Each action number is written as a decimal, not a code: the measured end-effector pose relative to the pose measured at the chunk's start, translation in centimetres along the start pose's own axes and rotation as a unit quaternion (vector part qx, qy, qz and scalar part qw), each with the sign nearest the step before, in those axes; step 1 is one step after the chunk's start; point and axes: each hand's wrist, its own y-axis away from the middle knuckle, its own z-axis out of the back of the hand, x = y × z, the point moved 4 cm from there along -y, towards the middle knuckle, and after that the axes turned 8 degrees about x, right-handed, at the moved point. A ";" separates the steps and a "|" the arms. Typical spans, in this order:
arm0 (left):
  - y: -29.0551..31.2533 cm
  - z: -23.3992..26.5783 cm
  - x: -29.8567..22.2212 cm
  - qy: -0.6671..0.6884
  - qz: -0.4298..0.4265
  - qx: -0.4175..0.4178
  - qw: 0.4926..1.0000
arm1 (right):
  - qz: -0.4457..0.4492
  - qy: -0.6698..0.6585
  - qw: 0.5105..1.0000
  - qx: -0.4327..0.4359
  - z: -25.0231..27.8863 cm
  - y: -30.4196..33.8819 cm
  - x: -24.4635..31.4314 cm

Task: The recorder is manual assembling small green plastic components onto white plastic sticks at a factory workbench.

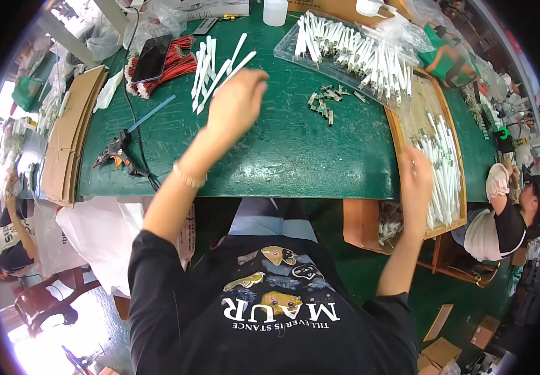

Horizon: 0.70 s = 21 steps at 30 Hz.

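Observation:
My left hand (239, 103) is over the bench, palm down, its fingers loosely bent and apart with nothing seen in them. Just beyond it lie several slim white sticks with pointed tips (204, 69), some partly under the hand. My right hand (416, 178) is at the left edge of a shallow wooden tray (460, 181). More white sticks (443, 175), some with green ends, fill that tray beside my fingers. Blur hides whether the right fingers pinch anything. Small green circuit boards with metal ends (326, 100) lie loose between my hands.
A clear plastic tray (289, 53) heaped with white sticks stands at the back right. To the left are red wire bundles (179, 65), a dark phone (152, 58), a glue gun (120, 153) and cardboard sheets (73, 137). Another person (501, 212) sits at the right.

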 end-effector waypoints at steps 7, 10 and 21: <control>-5.7 -3.5 7.3 -0.329 0.029 0.045 0.943 | 0.064 -0.080 0.994 0.034 -8.3 -5.1 6.8; -5.7 -3.8 7.7 -0.376 0.028 0.064 0.924 | 0.093 -0.040 0.994 0.033 -10.1 -6.4 6.2; 1.4 -2.6 -4.2 0.355 0.137 0.145 0.913 | -0.076 -0.529 0.843 0.056 -8.1 -2.4 5.6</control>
